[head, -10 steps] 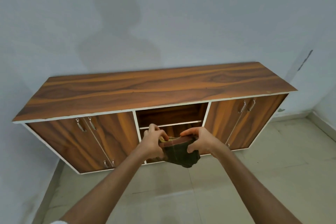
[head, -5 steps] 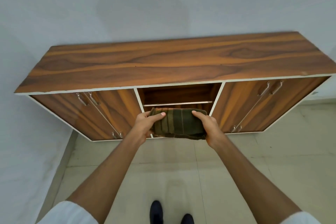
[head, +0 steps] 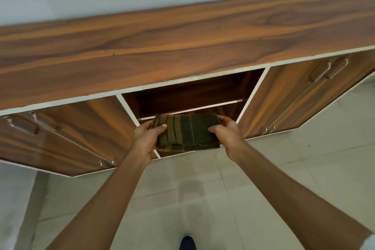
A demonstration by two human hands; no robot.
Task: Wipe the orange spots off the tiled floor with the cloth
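- Cloth (head: 187,133): dark green with lighter stripes, folded into a flat rectangle, held in the air in front of the open middle compartment (head: 190,95) of the cabinet (head: 162,42).
- Left hand (head: 147,140): grips the cloth's left edge, thumb on top, fingers curled beneath.
- Right hand (head: 226,133): grips the cloth's right edge, thumb on top, fingers wrapped round the far corner.
- Cabinet: wood-grain top with white edging; closed doors with metal handles to the left and right of the middle compartment, which holds one shelf (head: 192,108).
- Tiled floor (head: 284,160): pale tiles, near the cabinet's base; a dark shoe tip (head: 187,242) shows at the near edge.
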